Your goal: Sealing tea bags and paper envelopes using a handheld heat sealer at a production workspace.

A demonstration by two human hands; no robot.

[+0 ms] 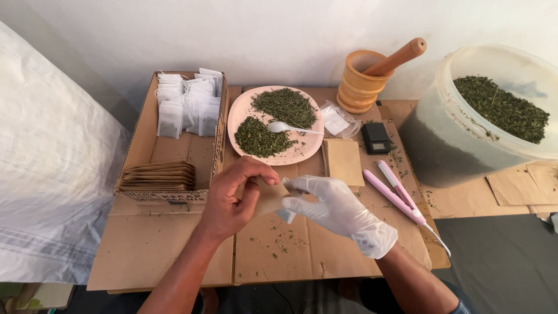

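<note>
A: Hands?

B: Left hand [232, 200] bare, fingers curled, thumb and fingers pinching a brown pouch [268, 196] by its left side. Right hand [334, 206] in a white glove, fingertips pinched on a small white tea bag [286, 215] at the pouch's right edge.

A: Where's the pouch?

B: Held between both hands, just above the cardboard sheet [174, 244] covering the table, in front of the plate.

A: Plate?

B: Pink plate [241, 113], two heaps of dried green leaves, white spoon [285, 127] lying across it.

A: Left side?

B: Cardboard box [139, 145]: filled tea bags [186, 104] at the back, stack of brown pouches [158, 176] at the front.

A: Right side?

B: More flat pouches [344, 161] just right of the plate, clear plastic bag [338, 119] behind them, small black scale [376, 138], pink sealer [398, 192] open in a V. Wooden mortar [360, 84] with pestle [401, 56] near the wall. Big clear tub [459, 145] of dried leaves far right

A: Mess?

B: Leaf crumbs scattered on the cardboard near the hands and sealer
</note>
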